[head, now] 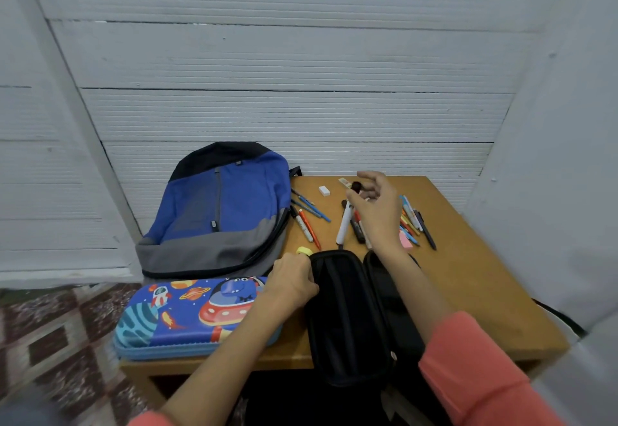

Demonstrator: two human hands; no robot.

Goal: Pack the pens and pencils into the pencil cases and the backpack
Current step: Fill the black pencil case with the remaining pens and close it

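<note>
While the near edge of the wooden surface (485, 308) is being overhung by a black pencil case (347, 318), unzipped with both halves spread apart, its far left corner is being held by the left hand (291, 280), whose grip is being kept tight, fingers curled over the rim. Both forearms are being covered near the elbow by coral sleeves (475, 368).

Just left of the black case, a blue cartoon pencil case (194, 315) is being left closed and flat, reaching the surface's left edge. A small yellow object (304, 251) is being left just beyond the left hand's knuckles.

Farther in, the right hand (376, 204) is being held raised over the middle of the surface. A small dark object (356, 186) is being pinched in its grip between thumb and forefinger, the other fingers being loosely curled; what the object is cannot be told. Below that hand a white marker (344, 225) and dark markers (357, 230) are being left loose, with a pink eraser (406, 240) and a fan of coloured pens (413, 220) to the right. To the left, an orange pen (309, 230) and blue pens (311, 206) are being left beside the backpack (220, 211).

A white eraser (324, 190) is being left near the far edge. The blue and grey backpack is being left flat at the far left, against the ribbed white wall (301, 57).
</note>
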